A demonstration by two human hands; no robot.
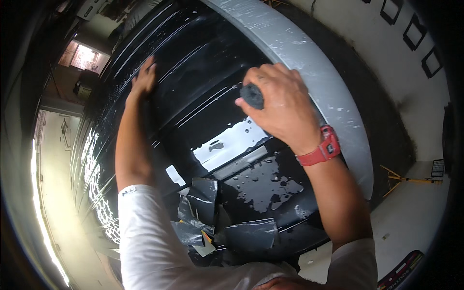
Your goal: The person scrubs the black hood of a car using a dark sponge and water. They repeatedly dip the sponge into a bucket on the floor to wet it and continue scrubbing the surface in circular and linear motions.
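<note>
My right hand [280, 99] is closed around a dark grey scouring pad [252, 96] with a rough, rounded look. It is over the glossy black car panel [193, 89], close to the grey painted strip [299, 53]. A red wristwatch [321, 146] is on that wrist. Farther left, my left hand [144, 78] rests on the black panel with its fingers stretched out and nothing in it. Water beads and puddles cover parts of the panel, and a bright reflection lies in its middle. My palm hides some of the pad.
Torn pieces of dark sandpaper-like sheet [198, 203] lie on the panel close to my body, with another piece [251, 234] beside them. A lamp on a yellow stand [403, 179] is on the right. Dark frames [414, 33] hang on the white wall.
</note>
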